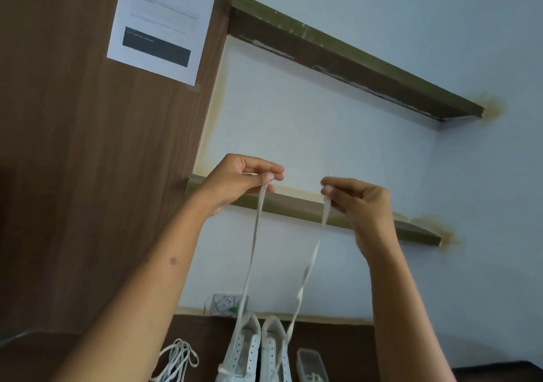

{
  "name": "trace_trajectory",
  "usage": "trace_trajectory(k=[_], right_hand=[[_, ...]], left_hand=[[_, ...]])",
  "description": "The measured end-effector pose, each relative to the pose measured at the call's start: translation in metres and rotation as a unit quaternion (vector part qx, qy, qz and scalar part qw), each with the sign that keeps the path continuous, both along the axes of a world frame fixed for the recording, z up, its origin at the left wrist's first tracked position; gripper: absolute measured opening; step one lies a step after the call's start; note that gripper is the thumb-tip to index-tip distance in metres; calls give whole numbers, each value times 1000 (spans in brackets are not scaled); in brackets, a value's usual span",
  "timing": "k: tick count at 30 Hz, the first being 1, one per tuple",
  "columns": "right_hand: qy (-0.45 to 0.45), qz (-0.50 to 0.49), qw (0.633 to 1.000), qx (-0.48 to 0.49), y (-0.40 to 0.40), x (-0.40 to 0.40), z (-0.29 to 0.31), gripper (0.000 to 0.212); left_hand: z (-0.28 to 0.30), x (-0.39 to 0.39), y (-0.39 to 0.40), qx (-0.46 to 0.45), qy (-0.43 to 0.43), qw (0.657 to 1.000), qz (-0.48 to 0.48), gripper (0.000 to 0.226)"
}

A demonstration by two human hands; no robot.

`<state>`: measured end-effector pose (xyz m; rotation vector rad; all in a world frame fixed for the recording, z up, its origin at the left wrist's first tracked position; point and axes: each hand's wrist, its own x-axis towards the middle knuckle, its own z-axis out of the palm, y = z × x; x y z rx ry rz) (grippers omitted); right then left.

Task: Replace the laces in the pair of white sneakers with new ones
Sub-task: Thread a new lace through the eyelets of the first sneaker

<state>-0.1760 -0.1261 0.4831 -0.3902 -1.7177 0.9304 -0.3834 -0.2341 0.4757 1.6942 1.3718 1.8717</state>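
Two hands raise the ends of a pale lace high above a pair of white sneakers standing side by side on the dark counter. The left hand pinches one end between thumb and fingers; the right hand pinches the other end the same way, its fingers curled around the tip. Both strands drop straight below the fingers, one to the left shoe and one twisting down across the right, though which eyelets the lace passes through cannot be told. Holding the ends level appears meant to even out the two halves before lacing goes further. A loose bundle of laces lies on the counter far below the left fingers, beside the shoes, and a small clear box sits below the right fingers. Behind the fingers run two wall shelves, with a printed sheet taped to the wood panel above.
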Motion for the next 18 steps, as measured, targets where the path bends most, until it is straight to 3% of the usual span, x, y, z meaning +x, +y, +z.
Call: trace_trajectory(k=[3,6,10,18], right_hand=[[-161,-129,978,34,27,2,-25,29],[-141,-270,949,82,43,-2,-61,20],[-139,-244,957,68,60,-19,-120,11],[-259,-180,949,-23,85,-58,-282,14]], left_hand=[[-24,-18,1,-171,53,984,20,21],[-67,-36,15,-299,106,945,86,17],[-140,-49,41,-307,93,937,141,12],[-299,-51,87,-367,60,913,168,11]])
